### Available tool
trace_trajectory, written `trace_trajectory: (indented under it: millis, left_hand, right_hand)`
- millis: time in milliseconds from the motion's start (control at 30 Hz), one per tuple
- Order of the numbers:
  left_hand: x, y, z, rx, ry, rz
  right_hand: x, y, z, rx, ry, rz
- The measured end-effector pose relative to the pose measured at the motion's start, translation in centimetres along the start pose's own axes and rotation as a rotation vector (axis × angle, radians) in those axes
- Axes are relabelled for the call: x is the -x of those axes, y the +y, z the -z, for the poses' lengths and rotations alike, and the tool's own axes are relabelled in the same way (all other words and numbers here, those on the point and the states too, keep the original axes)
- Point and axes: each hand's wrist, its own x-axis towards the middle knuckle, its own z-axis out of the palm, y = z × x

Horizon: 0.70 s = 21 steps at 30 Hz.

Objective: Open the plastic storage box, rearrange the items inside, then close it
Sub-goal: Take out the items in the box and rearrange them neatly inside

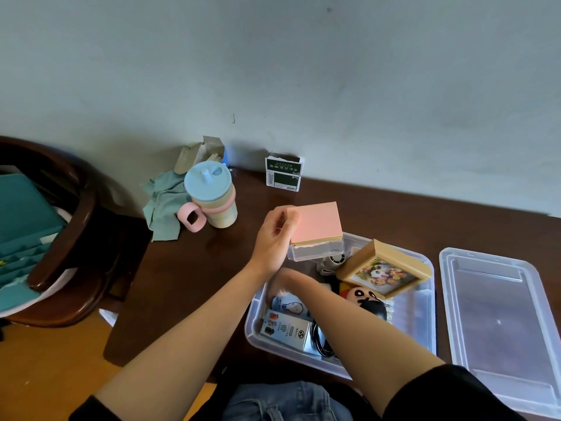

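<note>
— Dark wooden desk (194, 268); where's the storage box (425, 317)?
— Open, lid (498, 323) just right of it. Left hand (274, 238) clamps a pink-lidded case (315, 230) above its far rim; right hand's buried inside, grip unclear.

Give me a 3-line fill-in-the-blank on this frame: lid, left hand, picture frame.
1. The clear lid lies to the ____ of the storage box.
2. The left hand holds a small box with a ____ top.
3. The picture frame sits ____ the storage box.

Missing: right; pink; inside
</note>
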Motion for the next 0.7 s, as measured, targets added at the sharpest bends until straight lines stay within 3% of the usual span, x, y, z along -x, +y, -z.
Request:
trace_trajectory:
  millis: [100, 200, 367, 500, 700]
  left_hand:
    - [0.1, 0.2, -0.2, -0.016, 0.010, -0.008]
    - [0.1, 0.2, 0.1, -0.033, -0.020, 0.002]
    - [-0.2, 0.3, 1.1, -0.148, -0.103, -0.041]
    - [-0.1, 0.5, 1.3, -0.212, -0.126, -0.071]
    - [0.8, 0.4, 1.6, -0.351, -0.146, -0.156]
  right_hand:
    - [-0.2, -0.2, -0.8, 0.117, 0.025, -0.033]
    - [1.0, 0.1, -1.1, 0.106, 0.217, -0.034]
    - [6.2, 3.1, -1.6, -0.226, 0.640, 0.135]
    - [10.9, 6.6, -4.0, -0.404, 0.780, 0.311]
    - [15.4, 12.2, -5.6, -0.807, 0.953, 0.202]
